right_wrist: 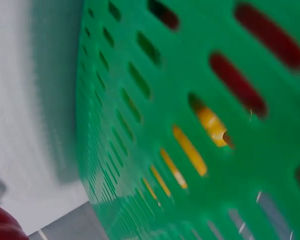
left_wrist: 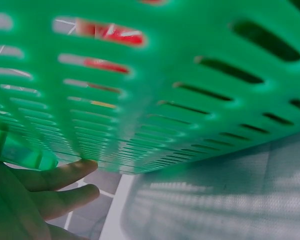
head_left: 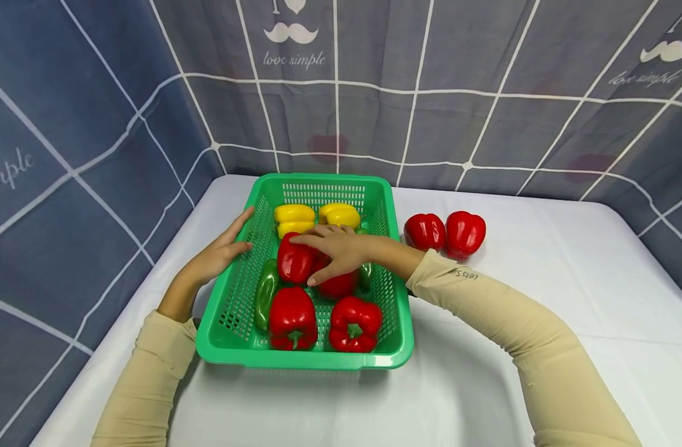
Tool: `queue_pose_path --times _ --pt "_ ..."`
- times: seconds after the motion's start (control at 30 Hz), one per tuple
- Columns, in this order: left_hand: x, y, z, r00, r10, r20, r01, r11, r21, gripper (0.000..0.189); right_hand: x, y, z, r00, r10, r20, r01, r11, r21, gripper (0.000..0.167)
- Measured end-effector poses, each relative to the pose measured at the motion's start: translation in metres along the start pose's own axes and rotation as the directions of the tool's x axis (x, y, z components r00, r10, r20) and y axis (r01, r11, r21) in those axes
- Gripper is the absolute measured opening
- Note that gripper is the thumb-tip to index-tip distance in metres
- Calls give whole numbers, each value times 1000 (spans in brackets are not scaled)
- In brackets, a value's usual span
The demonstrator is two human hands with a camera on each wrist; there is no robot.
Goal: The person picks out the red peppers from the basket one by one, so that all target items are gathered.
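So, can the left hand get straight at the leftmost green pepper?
Probably not directly: the basket's left wall stands between the left hand and that green pepper, though reaching over looks possible.

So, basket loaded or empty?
Loaded: the basket holds red peppers, yellow peppers and green vegetables; two more red peppers lie outside.

Beige sleeves [head_left: 502, 316], one with lettering [head_left: 463, 274]
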State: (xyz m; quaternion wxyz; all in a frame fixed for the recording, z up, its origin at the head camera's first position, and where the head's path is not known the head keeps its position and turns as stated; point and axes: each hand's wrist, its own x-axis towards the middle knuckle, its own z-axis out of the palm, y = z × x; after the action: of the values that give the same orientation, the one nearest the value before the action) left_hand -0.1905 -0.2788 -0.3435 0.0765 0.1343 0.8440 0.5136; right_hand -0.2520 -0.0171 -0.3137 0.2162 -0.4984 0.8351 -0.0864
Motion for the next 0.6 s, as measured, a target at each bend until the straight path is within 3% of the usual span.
queue_pose_path --times 0.2,0.43,0.6 --pt "0 0 0 1000 0 -4 0 1000 12 72 2 -1 8 997 -76 -16 78 992 102 84" --pt "0 -2 1 1000 0 -5 0 1000 11 72 7 1 16 998 -46 -43 50 994 99 86" --pt "0 -1 0 1000 -11 -3 11 1000 16 72 8 1 16 998 -5 -62 7 999 38 82"
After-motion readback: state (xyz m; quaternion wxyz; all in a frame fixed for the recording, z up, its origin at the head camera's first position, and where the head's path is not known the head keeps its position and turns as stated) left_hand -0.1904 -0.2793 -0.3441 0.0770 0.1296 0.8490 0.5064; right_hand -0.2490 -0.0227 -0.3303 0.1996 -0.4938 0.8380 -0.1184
